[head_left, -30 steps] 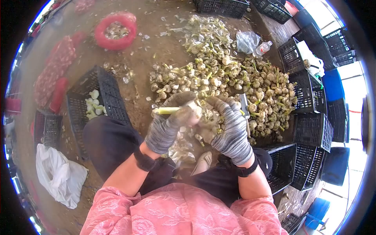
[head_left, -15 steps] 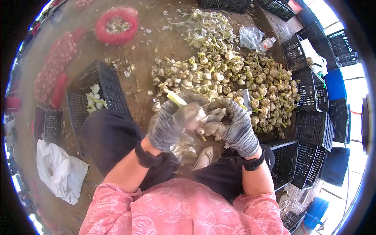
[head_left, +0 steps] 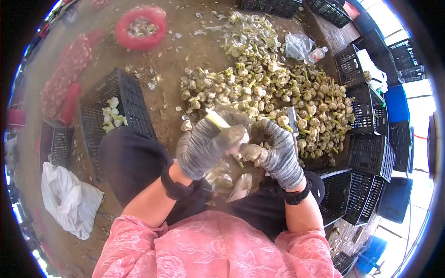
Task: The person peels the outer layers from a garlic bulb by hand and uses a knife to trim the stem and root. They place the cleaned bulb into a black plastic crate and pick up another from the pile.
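- A pile (head_left: pixel 278 95) of unpeeled garlic lies on the dirt floor just beyond both hands; loose husks (head_left: pixel 221 175) sit between the knees, beside a shoe (head_left: pixel 240 186)
- The left hand (head_left: pixel 207 147), gloved, has its fingers wrapped tight round a bulb (head_left: pixel 242 149) held over the lap; its green stalk (head_left: pixel 216 120) sticks up and away past the knuckles
- The right hand (head_left: pixel 276 149), gloved too, has its fingers curled in and pinching the same bulb from the other side; a blade (head_left: pixel 293 121) stands up just beside this hand
- A black crate (head_left: pixel 121 99) at the left knee holds a few white peeled bulbs (head_left: pixel 111 118); a red mesh ring (head_left: pixel 139 27) further off holds more garlic
- Stacked crates (head_left: pixel 368 150) line the right side, their contents not visible; a bottle (head_left: pixel 316 54) lies near a clear bag (head_left: pixel 296 44)
- A white bag (head_left: pixel 69 199) lies at the far left
- The gloves hide most of the bulb; whether the right hand grips the blade is hard to make out
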